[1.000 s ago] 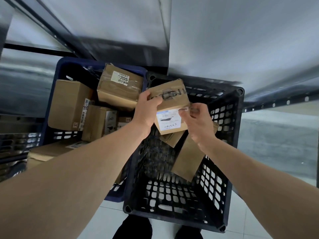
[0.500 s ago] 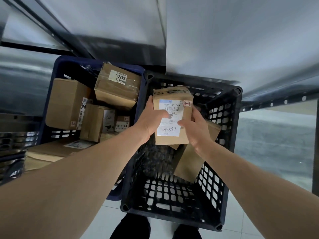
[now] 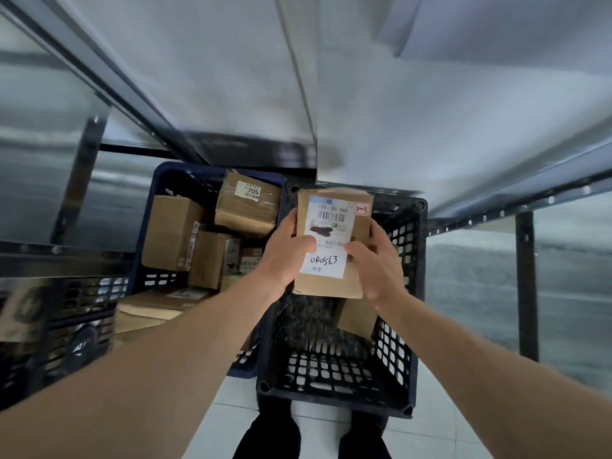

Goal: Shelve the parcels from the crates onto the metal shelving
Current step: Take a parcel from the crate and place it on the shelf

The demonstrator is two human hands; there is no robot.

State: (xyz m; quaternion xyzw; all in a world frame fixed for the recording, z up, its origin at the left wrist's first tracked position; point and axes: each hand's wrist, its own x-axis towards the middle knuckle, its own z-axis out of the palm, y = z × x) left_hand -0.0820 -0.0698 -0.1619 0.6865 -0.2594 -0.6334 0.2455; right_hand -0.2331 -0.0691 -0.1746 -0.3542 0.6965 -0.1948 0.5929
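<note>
Small brown cardboard parcel with white label (image 3: pixel 332 243) clamped between my left hand (image 3: pixel 286 256) and right hand (image 3: pixel 377 263), held above the black plastic lattice crate (image 3: pixel 410 293) – grey metal shelf (image 3: pixel 447 127) close overhead. Parcel's underside hidden – label partly blurred.

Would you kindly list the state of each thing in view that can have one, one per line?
held parcel: lifted above the black crate, label up, gripped at both sides
left hand: holds the parcel's left edge
right hand: holds the parcel's right edge
black crate: nearly empty, one parcel leaning inside
blue crate: holding several parcels
705 parcel: tilted atop the others
metal shelving: bare where visible
</note>
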